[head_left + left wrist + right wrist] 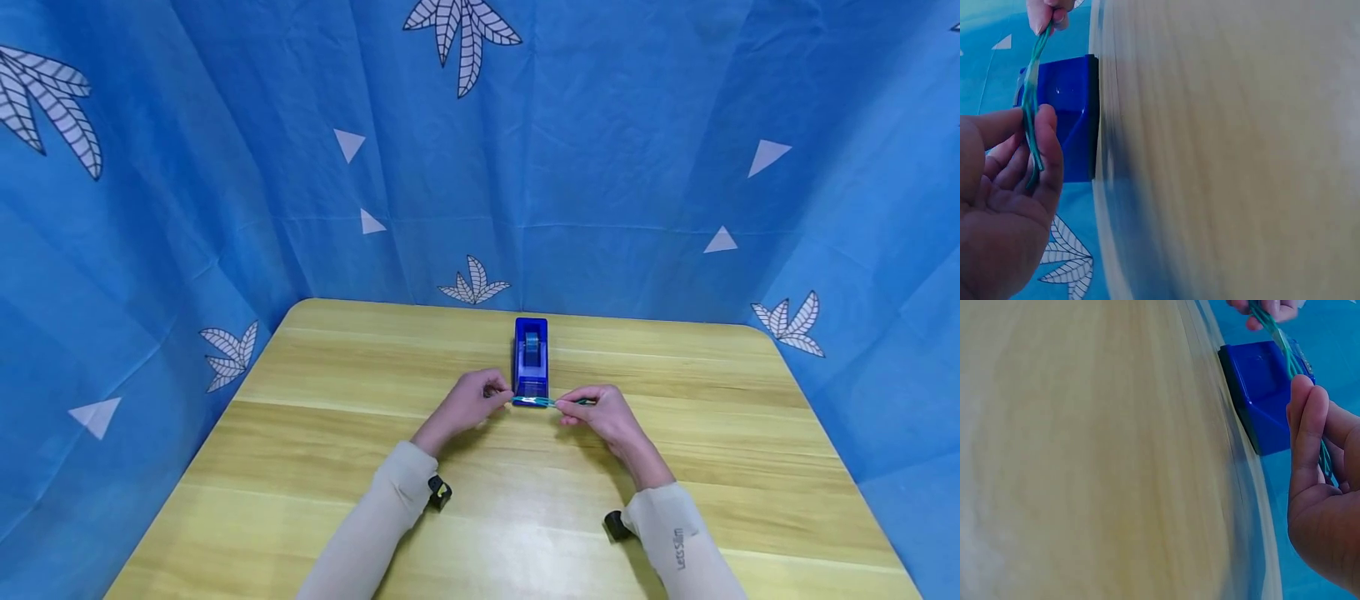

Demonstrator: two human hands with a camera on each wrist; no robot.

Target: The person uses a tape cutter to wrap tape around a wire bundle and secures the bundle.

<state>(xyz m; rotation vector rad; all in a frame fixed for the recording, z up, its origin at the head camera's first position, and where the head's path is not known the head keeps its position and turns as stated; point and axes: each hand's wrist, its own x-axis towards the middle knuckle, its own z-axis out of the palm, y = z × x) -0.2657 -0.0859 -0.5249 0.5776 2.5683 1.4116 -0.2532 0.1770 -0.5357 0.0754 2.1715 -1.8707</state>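
A small bundle of thin green cords (538, 402) stretches between the two hands, just in front of a blue tape dispenser (532, 360). A strip of clear tape (1033, 73) lies on the bundle between the hands. My left hand (472, 398) pinches one end between thumb and fingertips, and the cord ends hang past the fingers in the left wrist view. With thumb and fingers my right hand (600, 412) pinches the other end; in the right wrist view, strands (1326, 464) show below that grip. A tape roll (532, 342) sits in the dispenser.
The wooden table (315, 467) reaches out to both sides, with rounded far corners. A blue curtain (600, 167) with leaf and triangle prints hangs behind it and along both sides. Black wrist cameras (440, 493) sit at the sleeve cuffs.
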